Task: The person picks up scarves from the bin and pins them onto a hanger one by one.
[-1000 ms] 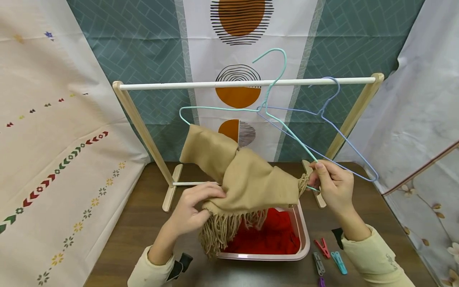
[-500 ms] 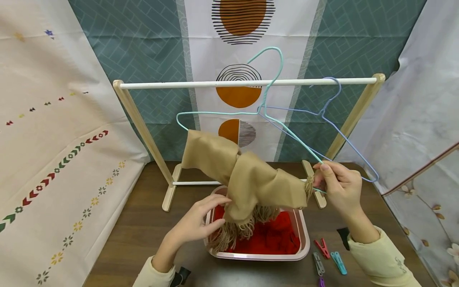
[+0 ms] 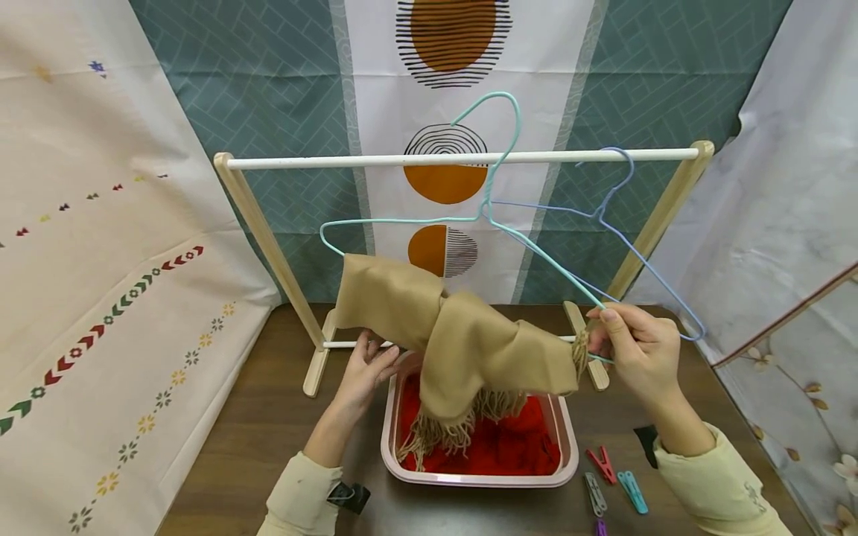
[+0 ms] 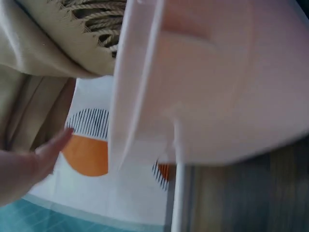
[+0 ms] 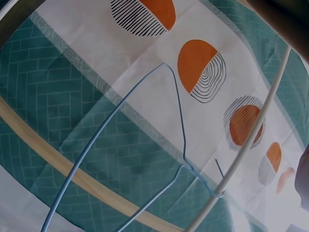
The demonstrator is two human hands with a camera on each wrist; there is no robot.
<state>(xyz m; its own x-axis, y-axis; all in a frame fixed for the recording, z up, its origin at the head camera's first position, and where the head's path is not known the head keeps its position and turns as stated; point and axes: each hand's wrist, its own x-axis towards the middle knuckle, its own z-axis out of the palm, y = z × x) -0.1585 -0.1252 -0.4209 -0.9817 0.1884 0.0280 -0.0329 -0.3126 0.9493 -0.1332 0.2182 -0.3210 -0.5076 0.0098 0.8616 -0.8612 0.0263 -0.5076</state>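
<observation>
hands flank a tan scarf (image 3: 389,294): the right hand (image 3: 640,350) pinches a mint hanger (image 3: 488,195) near its lower right corner, apparently to steady the wire while it bears the cloth, and the left hand (image 3: 355,380) sits under the scarf's left part, thumb apart from relaxed fingers, gripping nothing that shows; whether its fingertips touch the cloth i cannot tell. the scarf lies across the tilted hanger, bunched in the middle, some tassels gathered beside the right hand, its longer fringe dangling over a pink tub (image 3: 479,482) of red cloth (image 3: 523,439). the hanger's hook rises above a white rod (image 3: 348,161), the neck crossing in front, so it looks held up by hand rather than hung. a blue hanger (image 3: 599,214) hangs on that rod, off to the right, perhaps to leave the middle free. right of the tub, red (image 3: 602,466), grey (image 3: 594,494), teal (image 3: 632,492) and purple pegs (image 3: 599,528) lie on the tabletop (image 3: 234,447), probably kept within the right hand's reach.
</observation>
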